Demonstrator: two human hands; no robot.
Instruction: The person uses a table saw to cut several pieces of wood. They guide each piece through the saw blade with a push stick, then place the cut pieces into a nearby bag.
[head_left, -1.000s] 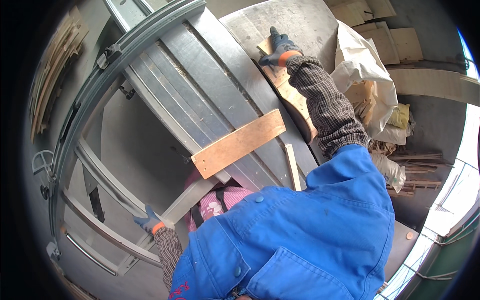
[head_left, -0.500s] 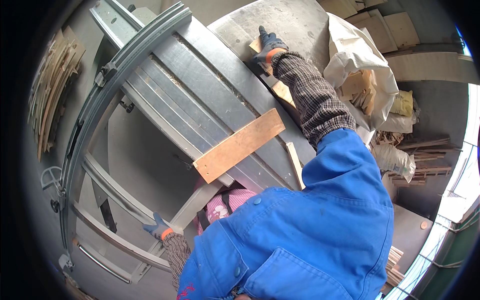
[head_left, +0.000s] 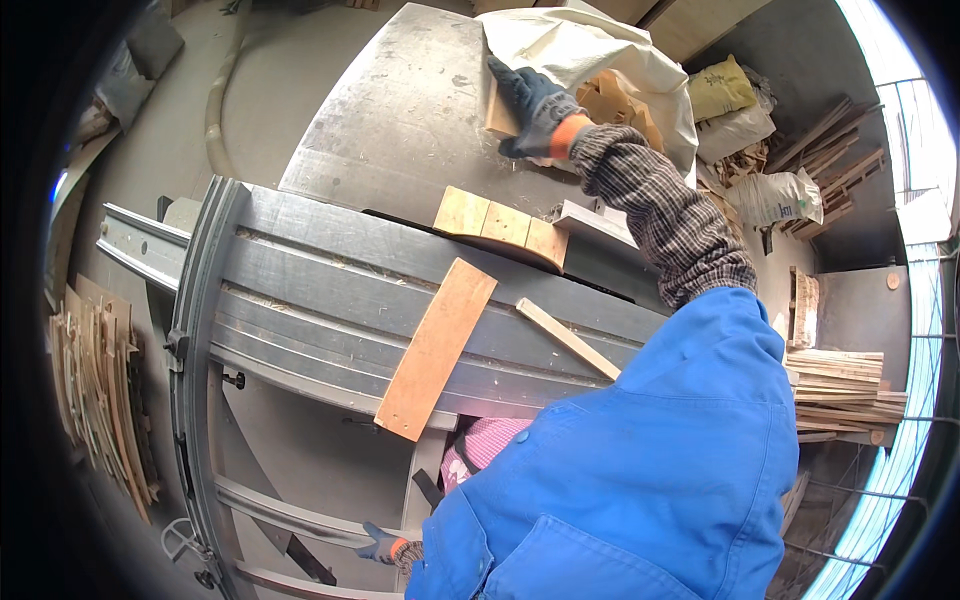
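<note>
My right hand (head_left: 542, 108), in a grey-blue glove with an orange cuff, is closed around a small pale wood block (head_left: 499, 112) above the far metal tabletop. Part of the block is hidden by the glove. My left hand (head_left: 381, 544), gloved alike, lies with its fingers apart on a metal frame rail (head_left: 295, 516) at the lower left. Between the hands, a flat wooden board (head_left: 437, 348) lies across the grooved metal table (head_left: 330, 290). Pale wood pieces with a curved edge (head_left: 505, 225) sit side by side at its far edge. A thin wood strip (head_left: 567, 338) lies right of the board.
A white sack (head_left: 590, 45) with offcuts inside stands beyond my right hand. Stacked wood strips (head_left: 845, 390) and filled bags (head_left: 775, 200) are at the right. Thin boards (head_left: 100, 385) lean at the far left, near the metal fence rail (head_left: 195, 300). A hose (head_left: 218, 105) runs along the floor.
The view has turned, so the table now runs more nearly crosswise. My right hand has moved with the block off the table's slot toward the white sack. My left hand stays on the frame.
</note>
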